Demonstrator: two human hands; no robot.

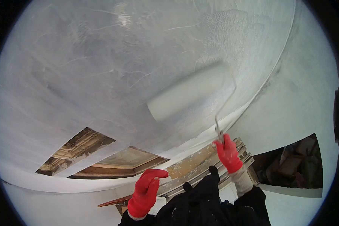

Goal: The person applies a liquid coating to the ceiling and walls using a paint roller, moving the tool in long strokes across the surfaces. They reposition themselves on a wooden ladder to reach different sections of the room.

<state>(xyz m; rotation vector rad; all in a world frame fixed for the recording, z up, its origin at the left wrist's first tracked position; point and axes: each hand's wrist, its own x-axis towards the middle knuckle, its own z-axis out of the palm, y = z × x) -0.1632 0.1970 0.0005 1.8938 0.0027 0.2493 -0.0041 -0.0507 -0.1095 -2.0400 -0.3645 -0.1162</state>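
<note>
My right hand (228, 153), in a red glove, is closed round the handle end of a paint roller. Its thin bent wire frame (226, 102) runs up to the long pale roller sleeve (188, 91), which is blurred and lies against the grey-white plastered surface (113, 75). Wet, textured streaks show on that surface near the sleeve's upper right end. My left hand (145, 193), also red-gloved, is raised low in the view, with fingers bent and thumb apart. I see nothing in it.
Two recessed openings with worn frames, a narrow one (77, 148) and a wider one (120, 164), sit at lower left. Wooden planks (192, 165) lie beneath me around my dark shoes. At right, a dark opening (290, 162) holds jumbled objects. A white wall (301, 94) meets the plastered surface.
</note>
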